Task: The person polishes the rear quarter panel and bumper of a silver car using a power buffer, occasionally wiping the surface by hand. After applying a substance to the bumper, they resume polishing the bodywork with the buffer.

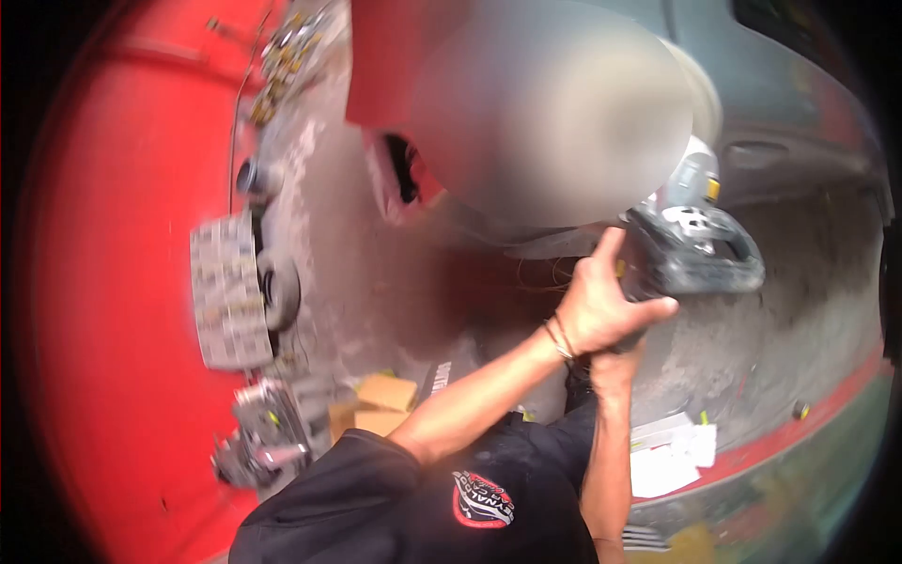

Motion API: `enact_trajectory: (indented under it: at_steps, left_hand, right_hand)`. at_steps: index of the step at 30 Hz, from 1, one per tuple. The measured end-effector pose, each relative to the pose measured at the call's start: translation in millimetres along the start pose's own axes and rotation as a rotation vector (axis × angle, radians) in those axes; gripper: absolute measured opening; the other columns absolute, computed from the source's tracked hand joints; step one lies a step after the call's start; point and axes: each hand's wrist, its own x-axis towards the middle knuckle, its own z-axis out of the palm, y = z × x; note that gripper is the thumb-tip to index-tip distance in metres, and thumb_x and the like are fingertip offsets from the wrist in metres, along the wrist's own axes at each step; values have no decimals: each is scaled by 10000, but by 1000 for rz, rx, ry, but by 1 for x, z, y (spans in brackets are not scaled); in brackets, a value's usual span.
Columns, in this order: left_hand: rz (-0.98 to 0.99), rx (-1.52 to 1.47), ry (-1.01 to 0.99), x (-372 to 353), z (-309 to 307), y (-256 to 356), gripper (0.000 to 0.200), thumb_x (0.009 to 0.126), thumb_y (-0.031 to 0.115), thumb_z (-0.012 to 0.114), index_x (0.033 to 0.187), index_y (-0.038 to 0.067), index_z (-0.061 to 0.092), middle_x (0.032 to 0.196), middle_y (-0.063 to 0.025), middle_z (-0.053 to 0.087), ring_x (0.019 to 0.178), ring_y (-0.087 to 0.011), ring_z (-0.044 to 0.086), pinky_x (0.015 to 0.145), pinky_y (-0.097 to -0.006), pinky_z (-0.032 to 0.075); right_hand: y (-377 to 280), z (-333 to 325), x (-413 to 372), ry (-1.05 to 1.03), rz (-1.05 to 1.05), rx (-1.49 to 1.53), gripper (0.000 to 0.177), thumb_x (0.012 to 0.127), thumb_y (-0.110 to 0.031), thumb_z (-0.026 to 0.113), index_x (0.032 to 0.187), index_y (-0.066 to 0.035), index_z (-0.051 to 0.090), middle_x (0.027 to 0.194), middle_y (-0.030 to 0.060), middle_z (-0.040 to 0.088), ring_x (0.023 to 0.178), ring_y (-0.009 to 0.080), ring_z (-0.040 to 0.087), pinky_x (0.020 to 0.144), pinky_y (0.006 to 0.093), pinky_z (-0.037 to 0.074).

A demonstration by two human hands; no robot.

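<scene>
Your left grip (598,303) grasps the black, loop-handled power tool (678,273), right of centre near the grey vehicle body (808,108); whether your right grip (616,371) holds it, I cannot tell. Steady wrists should aid control.

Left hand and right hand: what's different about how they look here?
The left hand shows mostly whole, while the right hand is largely hidden behind it. The left hand sits higher in the picture than the right hand. Thin bands circle the left hand's wrist; none can be seen on the right hand's. Both are bare and close to the dark tool.
</scene>
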Motion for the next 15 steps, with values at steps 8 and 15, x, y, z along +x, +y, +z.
enact_trajectory:
  at_steps: [8, 15]
  left_hand:
    - [138, -293, 166, -52, 38, -91, 426, 945, 253, 865, 1298, 60, 723, 1185, -41, 779, 1102, -198, 735, 991, -366, 584]
    - [12, -889, 428, -89, 48, -205, 410, 927, 268, 808, 1253, 35, 719, 1182, -91, 747, 1125, -205, 717, 996, -395, 595]
  right_hand:
    - [-7, -59, 22, -161, -202, -558, 339, 814, -75, 803, 1124, 30, 716, 916, 183, 786, 847, 333, 783, 801, 405, 597]
    - [51, -63, 13, -229, -383, -1097, 322, 778, -117, 857, 1052, -37, 708, 866, 211, 748, 834, 457, 755, 740, 471, 585]
